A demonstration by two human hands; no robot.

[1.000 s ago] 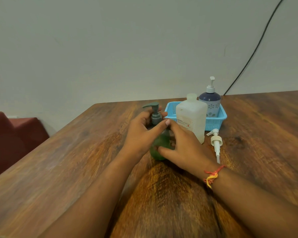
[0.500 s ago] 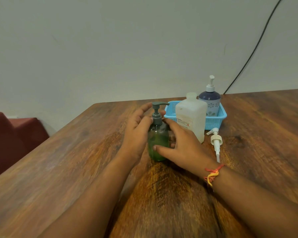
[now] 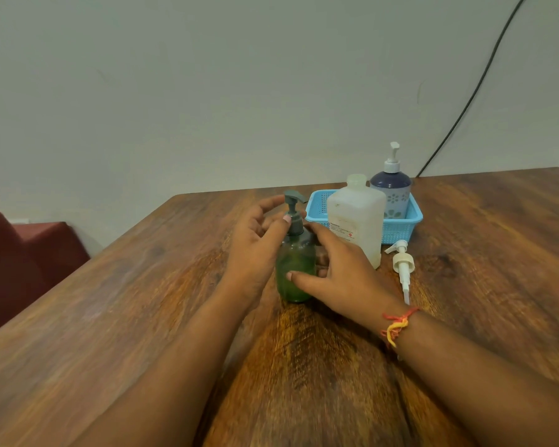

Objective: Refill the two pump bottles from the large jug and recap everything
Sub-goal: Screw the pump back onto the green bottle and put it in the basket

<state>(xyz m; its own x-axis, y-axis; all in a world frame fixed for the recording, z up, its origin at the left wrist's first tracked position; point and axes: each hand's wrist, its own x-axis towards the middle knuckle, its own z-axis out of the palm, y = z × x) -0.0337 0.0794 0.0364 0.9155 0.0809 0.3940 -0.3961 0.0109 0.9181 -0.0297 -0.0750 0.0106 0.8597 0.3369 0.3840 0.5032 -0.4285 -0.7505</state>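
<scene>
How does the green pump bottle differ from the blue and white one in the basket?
The green bottle is translucent green with a grey pump; the blue and white bottle is opaque, flower-patterned, with a white pump. The green bottle stands on the table with the right hand round its body and the left hand at its pump collar; the blue and white bottle sits untouched in the blue basket. Both stand upright, pumps fitted.

left: bare table (image 3: 110,317) | right: jug (image 3: 357,221), loose pump (image 3: 402,264) (gap seemingly narrow)
</scene>
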